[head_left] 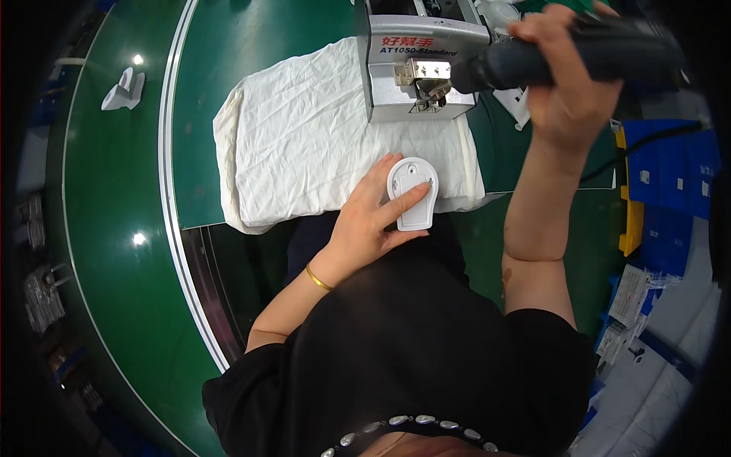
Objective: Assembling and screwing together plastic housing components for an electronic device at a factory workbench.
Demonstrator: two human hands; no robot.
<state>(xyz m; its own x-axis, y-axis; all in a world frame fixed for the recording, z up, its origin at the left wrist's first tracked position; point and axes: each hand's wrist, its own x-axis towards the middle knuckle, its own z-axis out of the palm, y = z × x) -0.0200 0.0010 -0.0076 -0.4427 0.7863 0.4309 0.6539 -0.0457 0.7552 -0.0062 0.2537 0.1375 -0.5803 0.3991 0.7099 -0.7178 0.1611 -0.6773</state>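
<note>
My left hand (367, 217) is closed around a white plastic housing (413, 213) with one rounded end, its thumb lying across the part's recessed inner face. The housing is at the near edge of a white cloth (297, 145). Up at the right, my right hand (571, 91) grips a black electric screwdriver (514, 65), held nearly level. Its tip points left, at the metal outlet of a silver screw feeder (422, 46). Whether the tip touches a screw there is too small to tell.
A white plastic piece (124, 90) lies on the green surface at far left, beyond a pale metal rail (167, 129). Blue bins (670, 183) with a yellow edge stand at the right. White parts (502, 14) sit behind the feeder, and a black cable runs by the bins.
</note>
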